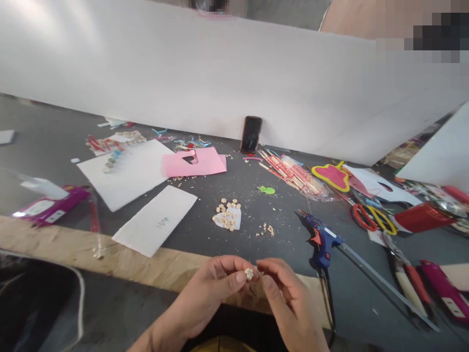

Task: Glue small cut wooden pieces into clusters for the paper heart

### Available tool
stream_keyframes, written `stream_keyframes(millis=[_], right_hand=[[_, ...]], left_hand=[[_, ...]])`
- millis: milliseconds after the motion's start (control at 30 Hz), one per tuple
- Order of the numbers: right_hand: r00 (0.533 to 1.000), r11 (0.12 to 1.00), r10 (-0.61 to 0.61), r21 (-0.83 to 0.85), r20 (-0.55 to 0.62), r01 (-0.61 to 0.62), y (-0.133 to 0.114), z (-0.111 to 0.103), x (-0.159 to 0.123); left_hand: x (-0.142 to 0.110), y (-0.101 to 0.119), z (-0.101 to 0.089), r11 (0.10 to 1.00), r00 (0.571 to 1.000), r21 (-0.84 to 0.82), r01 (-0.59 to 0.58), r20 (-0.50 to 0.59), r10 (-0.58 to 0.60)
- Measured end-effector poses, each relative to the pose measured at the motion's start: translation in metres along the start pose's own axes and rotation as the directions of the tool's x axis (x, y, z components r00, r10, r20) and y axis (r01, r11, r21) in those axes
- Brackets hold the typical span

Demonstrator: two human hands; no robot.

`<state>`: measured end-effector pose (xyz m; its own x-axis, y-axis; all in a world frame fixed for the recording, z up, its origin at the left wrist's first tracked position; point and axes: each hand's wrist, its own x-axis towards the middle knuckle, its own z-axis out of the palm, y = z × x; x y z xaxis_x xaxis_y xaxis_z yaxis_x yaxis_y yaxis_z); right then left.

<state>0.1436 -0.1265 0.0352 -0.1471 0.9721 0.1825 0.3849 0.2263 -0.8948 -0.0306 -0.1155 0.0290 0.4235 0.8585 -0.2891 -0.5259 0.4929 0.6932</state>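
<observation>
White card [157, 222], hand-marked, lies on the dark desk [198, 232] beyond and to the left of my left grip [201, 298]. From my remote view, that grip is pinched closed, thumb against finger, on a pale flower-shaped piece [248, 274] held at its tips. Straight beyond it, similar small pieces [229, 224] are gathered on a white scrap [237, 217], some lying past its edge; I judge these already formed. The piece in my left grip seems the one in hand, not yet set down among them. Just right of the scrap, between it and the glue gun, lie loose pale bits [269, 230], which I take as material left unworked. My right grip [293, 298] has thumb and forefinger nearly together beside the held piece; whether they have hold of anything, I cannot tell. Farther right and beyond, the blue glue gun [324, 239] rests on its side, untouched by either grip.
</observation>
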Motion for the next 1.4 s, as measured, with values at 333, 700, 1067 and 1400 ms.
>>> stream_keyframes(millis=[333, 700, 1067, 1400], right_hand=[[0.999, 0.998, 0.013, -0.067, -0.042, -0.016, -0.002, 0.005, -0.001], [0.981, 0.983, 0.186, 0.005, -0.053, -0.186, 0.001, -0.006, -0.002], [0.973, 0.995, 0.098, 0.005, -0.209, -0.099, -0.003, -0.005, 0.003], [0.908, 0.994, 0.106, 0.044, -0.405, -0.096, 0.003, -0.021, -0.001]], left_hand=[[-0.003, 0.002, 0.003, 0.992, 0.997, 0.122, -0.026, 0.081, 0.016], [-0.006, 0.005, 0.002, 0.991, 0.989, 0.117, -0.066, 0.139, 0.050], [-0.006, 0.003, -0.002, 0.993, 0.998, 0.104, -0.048, 0.044, 0.044], [-0.004, 0.005, -0.003, 0.986, 0.999, 0.156, -0.051, -0.004, 0.052]])
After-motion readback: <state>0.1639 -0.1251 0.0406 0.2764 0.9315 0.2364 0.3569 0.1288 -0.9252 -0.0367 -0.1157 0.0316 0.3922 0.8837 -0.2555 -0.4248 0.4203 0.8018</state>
